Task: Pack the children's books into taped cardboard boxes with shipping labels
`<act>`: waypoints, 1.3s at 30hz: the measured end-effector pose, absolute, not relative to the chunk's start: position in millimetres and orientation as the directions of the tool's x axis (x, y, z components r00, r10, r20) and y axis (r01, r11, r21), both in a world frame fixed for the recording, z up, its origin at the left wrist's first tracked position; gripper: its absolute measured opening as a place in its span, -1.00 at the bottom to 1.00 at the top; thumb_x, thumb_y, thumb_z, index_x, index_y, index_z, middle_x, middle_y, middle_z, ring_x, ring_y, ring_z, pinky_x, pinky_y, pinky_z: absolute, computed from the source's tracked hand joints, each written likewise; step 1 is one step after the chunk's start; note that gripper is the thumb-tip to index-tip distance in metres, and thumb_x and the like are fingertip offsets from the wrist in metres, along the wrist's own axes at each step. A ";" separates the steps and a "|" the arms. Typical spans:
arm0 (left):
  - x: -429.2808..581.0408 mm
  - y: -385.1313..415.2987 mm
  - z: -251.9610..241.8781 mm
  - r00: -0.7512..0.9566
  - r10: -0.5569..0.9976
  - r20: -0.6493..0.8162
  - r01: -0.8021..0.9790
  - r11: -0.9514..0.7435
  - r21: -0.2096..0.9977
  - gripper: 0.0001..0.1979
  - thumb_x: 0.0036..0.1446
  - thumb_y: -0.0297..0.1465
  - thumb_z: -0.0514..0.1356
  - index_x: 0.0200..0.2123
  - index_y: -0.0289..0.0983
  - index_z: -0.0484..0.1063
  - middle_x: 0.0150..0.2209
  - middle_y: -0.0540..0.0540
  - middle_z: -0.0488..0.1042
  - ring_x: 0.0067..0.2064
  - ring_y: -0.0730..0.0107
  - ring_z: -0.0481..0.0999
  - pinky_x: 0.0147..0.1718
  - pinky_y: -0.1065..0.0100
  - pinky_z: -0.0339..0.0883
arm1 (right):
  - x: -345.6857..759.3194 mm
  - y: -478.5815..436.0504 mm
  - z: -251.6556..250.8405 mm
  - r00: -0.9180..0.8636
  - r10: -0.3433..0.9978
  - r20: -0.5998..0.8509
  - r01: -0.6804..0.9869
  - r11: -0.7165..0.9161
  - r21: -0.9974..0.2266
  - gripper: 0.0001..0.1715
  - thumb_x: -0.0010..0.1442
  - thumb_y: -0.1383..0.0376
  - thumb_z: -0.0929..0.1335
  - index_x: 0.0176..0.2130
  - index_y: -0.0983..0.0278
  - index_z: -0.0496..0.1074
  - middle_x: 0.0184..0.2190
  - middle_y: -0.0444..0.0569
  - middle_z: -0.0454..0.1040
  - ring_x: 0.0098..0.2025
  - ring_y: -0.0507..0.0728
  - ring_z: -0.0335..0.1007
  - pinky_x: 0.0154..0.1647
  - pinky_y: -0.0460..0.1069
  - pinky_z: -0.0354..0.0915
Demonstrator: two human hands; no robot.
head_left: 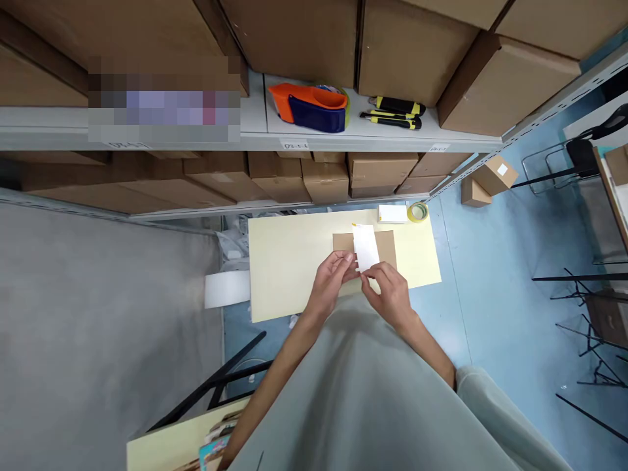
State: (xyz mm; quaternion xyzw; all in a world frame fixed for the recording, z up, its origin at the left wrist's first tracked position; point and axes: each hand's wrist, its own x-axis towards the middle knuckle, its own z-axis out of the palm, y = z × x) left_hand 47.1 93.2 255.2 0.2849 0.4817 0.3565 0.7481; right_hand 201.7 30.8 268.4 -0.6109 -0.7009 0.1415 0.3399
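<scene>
A small white box (366,247), narrow and with a touch of yellow at its far end, is held upright between my two hands. My left hand (333,273) has its fingers closed round the near left edge. At the near right corner, the thumb and fingers of my right hand (387,288) pinch the box's end. Under it a flat brown piece of cardboard (387,247) lies on the pale yellow tabletop (289,268). Another white box (392,214) rests at the table's far edge beside a roll of tape (417,212).
Over the table runs a shelf (318,140) with brown cartons (402,52), an orange and blue tape dispenser (314,108) and several yellow-black utility knives (395,112). A white roll (227,289) sits left of the table. Two cartons (489,180) stand on the blue floor at right.
</scene>
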 end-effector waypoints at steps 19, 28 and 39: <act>104.2 81.4 244.4 0.026 0.863 -0.504 -0.257 0.493 0.831 -0.62 0.13 -0.02 0.41 -0.27 -0.19 0.49 -0.30 -0.02 0.50 -0.25 0.34 0.50 -0.19 0.32 0.42 | 258.2 27.2 244.3 -0.208 0.944 0.255 0.698 0.325 -0.638 -0.80 0.50 0.13 0.41 -0.07 0.19 0.57 -0.23 0.01 0.62 -0.24 0.12 0.57 -0.22 0.00 0.48; 93.8 88.0 244.4 0.039 0.887 -0.461 -0.167 0.461 0.872 -0.60 0.17 0.03 0.36 -0.25 -0.19 0.46 -0.29 -0.02 0.52 -0.26 0.31 0.49 -0.18 0.29 0.39 | 290.2 55.7 259.1 0.235 0.971 -0.047 0.362 -0.132 -0.923 -0.71 0.38 0.06 0.42 -0.22 0.21 0.61 -0.28 -0.03 0.57 -0.38 0.06 0.39 -0.35 -0.02 0.40; 82.1 91.0 258.8 0.152 0.858 -0.491 -0.151 0.511 0.846 -0.55 0.13 0.07 0.40 -0.26 -0.20 0.49 -0.25 -0.08 0.59 -0.21 0.24 0.54 -0.16 0.26 0.43 | 281.1 64.4 258.1 0.252 0.913 -0.320 0.047 -0.342 -0.939 -0.65 0.13 -0.02 0.52 -0.33 0.22 0.60 -0.39 -0.08 0.52 -0.44 0.05 0.30 -0.37 0.00 0.38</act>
